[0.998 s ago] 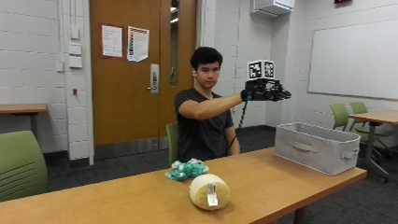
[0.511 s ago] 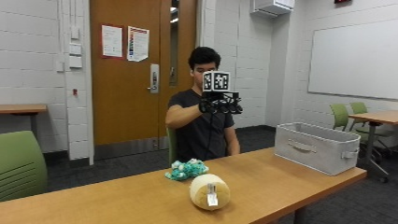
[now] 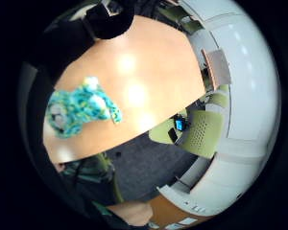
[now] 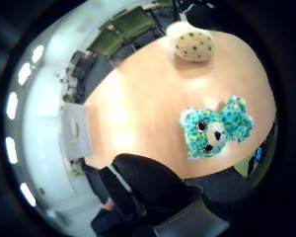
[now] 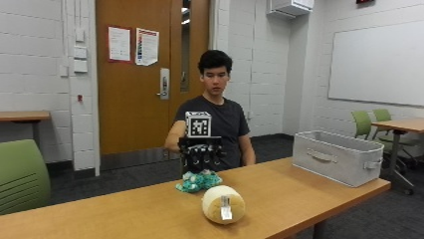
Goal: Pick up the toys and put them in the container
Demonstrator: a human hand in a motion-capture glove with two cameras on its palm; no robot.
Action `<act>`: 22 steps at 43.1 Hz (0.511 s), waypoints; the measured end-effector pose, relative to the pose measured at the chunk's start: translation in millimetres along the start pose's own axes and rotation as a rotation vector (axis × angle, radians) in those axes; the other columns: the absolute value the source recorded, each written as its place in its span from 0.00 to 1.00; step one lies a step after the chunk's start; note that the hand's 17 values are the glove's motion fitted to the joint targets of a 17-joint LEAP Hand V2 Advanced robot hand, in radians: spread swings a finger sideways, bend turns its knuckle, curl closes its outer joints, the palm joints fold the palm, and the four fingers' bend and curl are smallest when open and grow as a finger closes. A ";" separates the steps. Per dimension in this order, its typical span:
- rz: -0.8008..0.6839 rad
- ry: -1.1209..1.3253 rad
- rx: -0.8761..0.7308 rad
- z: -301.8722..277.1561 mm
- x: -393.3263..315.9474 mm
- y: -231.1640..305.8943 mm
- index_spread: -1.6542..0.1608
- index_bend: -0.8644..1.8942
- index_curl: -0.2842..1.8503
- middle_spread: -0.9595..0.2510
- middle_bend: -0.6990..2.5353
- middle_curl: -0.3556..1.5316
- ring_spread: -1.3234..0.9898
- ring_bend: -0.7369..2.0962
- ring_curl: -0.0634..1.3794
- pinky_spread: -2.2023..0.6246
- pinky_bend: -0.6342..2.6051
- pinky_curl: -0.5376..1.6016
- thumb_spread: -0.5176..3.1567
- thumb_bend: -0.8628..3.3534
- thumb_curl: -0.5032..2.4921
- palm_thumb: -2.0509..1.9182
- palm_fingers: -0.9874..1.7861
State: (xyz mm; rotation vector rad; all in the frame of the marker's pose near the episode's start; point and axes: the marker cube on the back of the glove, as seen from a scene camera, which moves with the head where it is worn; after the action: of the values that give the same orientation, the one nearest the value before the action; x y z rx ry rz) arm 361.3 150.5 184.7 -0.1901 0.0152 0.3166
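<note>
Our gloved hand (image 5: pixel 202 155), fingers relaxed and spread, hovers above the teal plush toy (image 5: pixel 197 181) on the surface (image 5: pixel 318 191); we should descend squarely, then carry toward the container (image 5: pixel 338 157) at three o'clock.

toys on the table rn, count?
2. Teal plush toy lies under the gloved right hand; cream plush toy lies nearer the table's front edge. Bin interior hidden.

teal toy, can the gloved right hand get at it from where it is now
Probably yes: the gloved right hand hangs just above the teal toy with fingers open, nothing between them. The cream toy lies apart, nearer the camera.
</note>
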 end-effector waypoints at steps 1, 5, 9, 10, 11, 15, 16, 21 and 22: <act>0.014 0.002 -0.006 9.4 1.6 1.4 0.72 0.39 0.31 0.73 0.26 0.38 0.51 0.35 0.25 0.77 0.47 0.42 0.39 0.18 0.21 0.47 0.35; 0.062 0.001 -0.038 39.3 5.5 7.0 0.71 0.39 0.31 0.72 0.25 0.37 0.52 0.34 0.25 0.77 0.49 0.42 0.38 0.18 0.21 0.47 0.35; 0.067 -0.002 -0.062 61.6 8.9 10.5 0.71 0.40 0.32 0.72 0.25 0.36 0.53 0.32 0.24 0.78 0.50 0.43 0.38 0.18 0.21 0.47 0.33; 0.071 -0.003 -0.071 66.5 9.1 11.4 0.71 0.40 0.32 0.72 0.25 0.35 0.53 0.32 0.24 0.78 0.51 0.43 0.38 0.18 0.21 0.47 0.32; 0.080 -0.007 -0.085 71.1 9.0 11.4 0.71 0.40 0.32 0.72 0.24 0.35 0.53 0.31 0.23 0.78 0.51 0.43 0.38 0.18 0.21 0.47 0.32; 0.121 -0.029 -0.148 85.6 7.9 9.6 0.71 0.41 0.33 0.72 0.23 0.33 0.54 0.31 0.22 0.78 0.53 0.44 0.37 0.18 0.21 0.47 0.30; 0.125 -0.036 -0.158 88.4 8.0 9.7 0.71 0.41 0.33 0.72 0.24 0.33 0.54 0.31 0.22 0.78 0.53 0.44 0.37 0.18 0.21 0.47 0.31; 0.131 -0.066 -0.193 99.9 8.8 15.2 0.70 0.42 0.34 0.73 0.23 0.31 0.55 0.30 0.20 0.78 0.56 0.45 0.37 0.18 0.21 0.47 0.29; 0.133 -0.069 -0.193 100.9 8.6 16.7 0.70 0.43 0.34 0.74 0.22 0.30 0.56 0.31 0.20 0.78 0.56 0.45 0.37 0.18 0.21 0.47 0.30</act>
State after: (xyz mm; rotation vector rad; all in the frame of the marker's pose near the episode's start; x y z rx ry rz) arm 362.7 187.7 280.3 -0.3706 -0.0714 0.4577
